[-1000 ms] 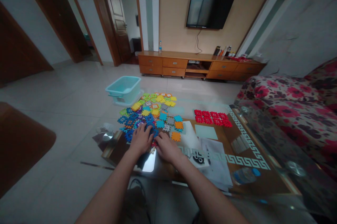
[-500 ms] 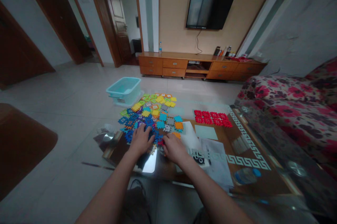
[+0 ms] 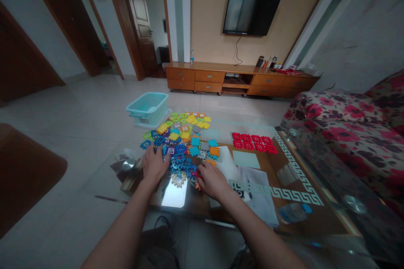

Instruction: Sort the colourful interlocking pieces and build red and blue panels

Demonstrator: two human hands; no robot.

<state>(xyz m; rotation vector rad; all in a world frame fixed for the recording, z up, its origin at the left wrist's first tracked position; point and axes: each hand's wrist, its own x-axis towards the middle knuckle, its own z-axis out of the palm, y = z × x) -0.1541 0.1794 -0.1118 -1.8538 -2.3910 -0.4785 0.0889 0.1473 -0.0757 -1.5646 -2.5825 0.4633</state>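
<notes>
A pile of colourful interlocking plastic tiles [image 3: 186,163] with toothed edges lies on the glass table. My left hand [image 3: 154,164] rests at the pile's left side, fingers spread over blue tiles. My right hand [image 3: 212,179] is at the near right edge of the pile, its fingers curled about a red interlocking tile [image 3: 198,173] that is mostly covered. Just beneath those fingers an orange tile [image 3: 198,186] peeks out. Between the hands lie blue tiles, and a tan tile [image 3: 179,179] sits at the near edge. Red tiles [image 3: 254,142] stand grouped in neat rows farther right.
A teal plastic bin [image 3: 147,109] stands beyond the pile on the left. Right of my right hand are white sheets [image 3: 260,195] and a water bottle [image 3: 294,212]. A phone-like bright rectangle [image 3: 174,193] lies near the front edge. A floral sofa [image 3: 347,121] borders the right side.
My left hand has slid left across the pile, uncovering blue and purple tiles and the tan tile. My right hand has stayed nearly in place at the red tile.
</notes>
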